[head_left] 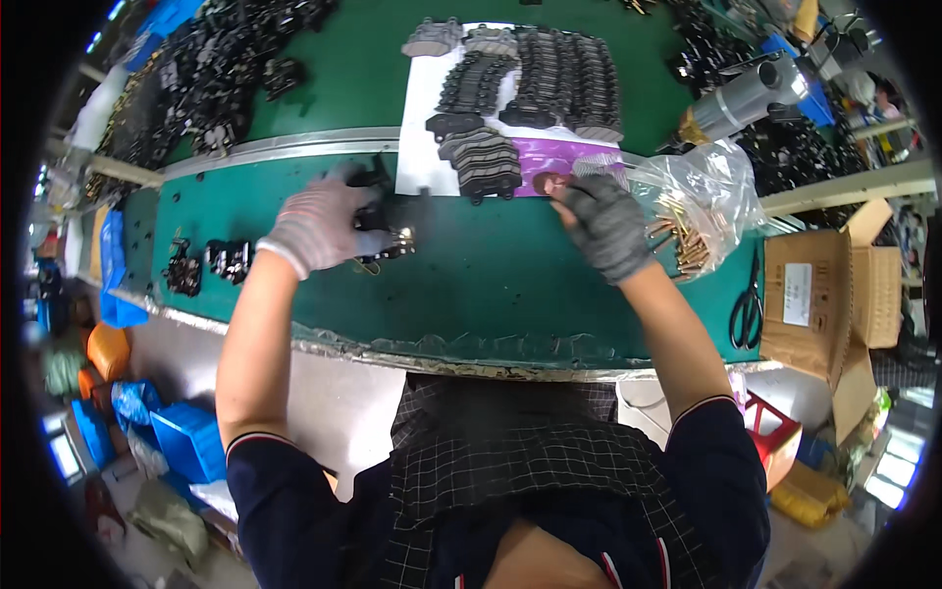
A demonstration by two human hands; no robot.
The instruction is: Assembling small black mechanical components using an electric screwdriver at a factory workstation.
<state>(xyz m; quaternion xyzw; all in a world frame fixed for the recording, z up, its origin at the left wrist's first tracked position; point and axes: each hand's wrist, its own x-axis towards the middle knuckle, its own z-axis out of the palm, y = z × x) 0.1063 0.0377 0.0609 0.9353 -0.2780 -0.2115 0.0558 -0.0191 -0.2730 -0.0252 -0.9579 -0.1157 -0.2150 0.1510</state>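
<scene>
Left hand (316, 226) is holding a blurred black part (392, 243) over the desk's (471, 304) left side, fingers partly closed round it; right hand (603, 221) is hovering by the purple sheet (542, 153), fingers half-bent, grip unclear.

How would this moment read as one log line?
Left hand: at dark metal part, grip unclear | Right hand: at purple sheet, grip unclear | Nearby: grey plates, clear bag, golden pins, scissors

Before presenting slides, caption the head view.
White-gloved left hand touching black metal parts; grey-gloved right hand near flat grey plates.
</scene>
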